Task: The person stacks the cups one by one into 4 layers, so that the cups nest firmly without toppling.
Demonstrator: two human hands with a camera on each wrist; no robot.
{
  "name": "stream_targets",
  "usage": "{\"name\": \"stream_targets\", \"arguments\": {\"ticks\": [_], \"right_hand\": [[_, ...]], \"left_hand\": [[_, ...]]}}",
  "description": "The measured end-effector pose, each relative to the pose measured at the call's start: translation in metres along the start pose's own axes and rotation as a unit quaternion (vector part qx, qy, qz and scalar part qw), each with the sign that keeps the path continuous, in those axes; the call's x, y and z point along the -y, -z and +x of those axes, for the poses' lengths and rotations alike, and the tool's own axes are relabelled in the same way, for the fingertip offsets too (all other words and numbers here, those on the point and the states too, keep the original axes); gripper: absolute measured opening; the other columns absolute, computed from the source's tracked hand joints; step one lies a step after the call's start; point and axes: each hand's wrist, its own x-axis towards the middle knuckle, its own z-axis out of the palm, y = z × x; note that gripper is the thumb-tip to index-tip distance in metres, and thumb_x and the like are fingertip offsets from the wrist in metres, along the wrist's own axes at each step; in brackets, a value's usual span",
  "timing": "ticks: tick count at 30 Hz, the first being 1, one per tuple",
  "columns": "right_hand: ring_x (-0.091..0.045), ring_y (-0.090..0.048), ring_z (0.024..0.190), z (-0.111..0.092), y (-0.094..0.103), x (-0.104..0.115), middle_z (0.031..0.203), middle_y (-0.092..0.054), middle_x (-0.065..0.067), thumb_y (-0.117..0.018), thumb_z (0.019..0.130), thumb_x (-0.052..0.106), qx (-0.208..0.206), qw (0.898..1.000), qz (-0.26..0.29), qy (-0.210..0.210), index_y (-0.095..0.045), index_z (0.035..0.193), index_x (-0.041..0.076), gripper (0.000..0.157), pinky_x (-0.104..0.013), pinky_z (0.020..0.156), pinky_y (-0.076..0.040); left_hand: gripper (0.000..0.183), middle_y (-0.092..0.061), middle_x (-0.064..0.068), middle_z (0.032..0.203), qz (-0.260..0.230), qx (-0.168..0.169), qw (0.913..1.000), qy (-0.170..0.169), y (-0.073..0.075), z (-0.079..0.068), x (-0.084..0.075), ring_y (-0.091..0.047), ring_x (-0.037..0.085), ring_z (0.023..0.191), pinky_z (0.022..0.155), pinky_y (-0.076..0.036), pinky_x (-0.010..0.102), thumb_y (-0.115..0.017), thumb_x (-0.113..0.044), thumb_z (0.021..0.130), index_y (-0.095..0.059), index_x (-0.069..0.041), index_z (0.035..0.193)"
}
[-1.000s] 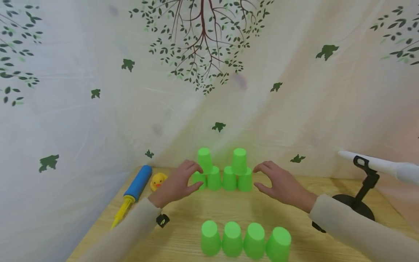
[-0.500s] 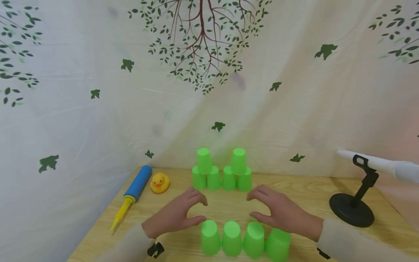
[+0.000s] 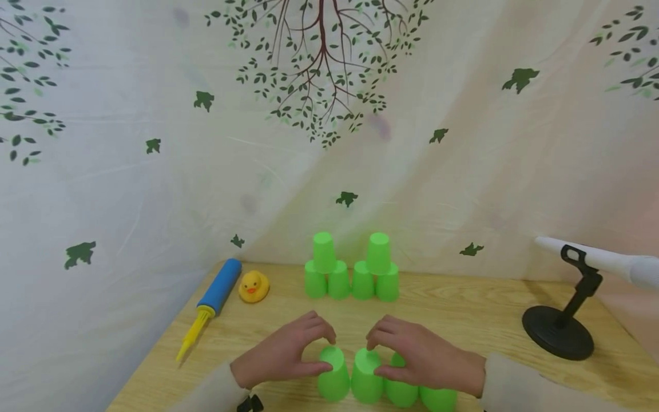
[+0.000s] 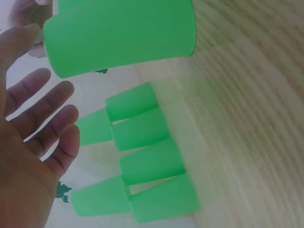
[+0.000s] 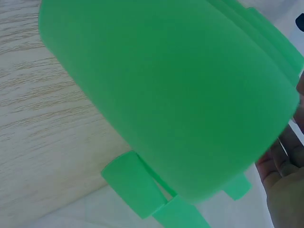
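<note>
The four green cups up front [image 3: 370,384] stand upside down in a row on the near part of the desk [image 3: 463,309]. Left hand [image 3: 285,356] is spread at the leftmost, right hand [image 3: 427,356] loosely curved by the second; no firm hold on either, can't tell if they touch. I'd pinch lightly and evenly so the neighbours don't get knocked. Count: ten cups, four here plus three each in the left pyramid [image 3: 325,257] and right pyramid [image 3: 379,257]; one duck [image 3: 254,287], one pump [image 3: 218,289], one mic [image 3: 610,261], one stand [image 3: 558,333].
</note>
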Motion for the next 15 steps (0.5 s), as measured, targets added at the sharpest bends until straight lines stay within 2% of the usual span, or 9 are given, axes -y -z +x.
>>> {"name": "stream_targets", "arguments": {"ticks": [7, 15], "right_hand": [[-0.003, -0.053, 0.098, 0.0001, -0.0018, 0.0016, 0.108, -0.054, 0.013, -0.070, 0.086, 0.035, 0.019, 1.000, 0.005, -0.006, -0.060, 0.100, 0.023, 0.021, -0.021, 0.079, -0.047], [-0.003, -0.053, 0.099, -0.0003, -0.0058, 0.0026, 0.108, -0.055, 0.012, -0.070, 0.086, 0.033, 0.021, 1.000, 0.005, 0.000, -0.061, 0.098, 0.021, 0.019, -0.021, 0.080, -0.047]], "left_hand": [[0.030, -0.055, -0.013, 0.108, -0.012, 0.009, 0.9999, 0.008, -0.0004, -0.0035, -0.0026, -0.048, 0.005, 0.099, 0.085, -0.043, 0.019, -0.069, -0.037, 0.086, -0.056, -0.020, 0.108], [0.029, -0.055, -0.013, 0.106, -0.009, 0.012, 0.9998, -0.008, -0.0042, -0.0058, -0.0019, -0.048, 0.004, 0.097, 0.083, -0.042, 0.017, -0.072, -0.033, 0.084, -0.056, -0.020, 0.104]]}}
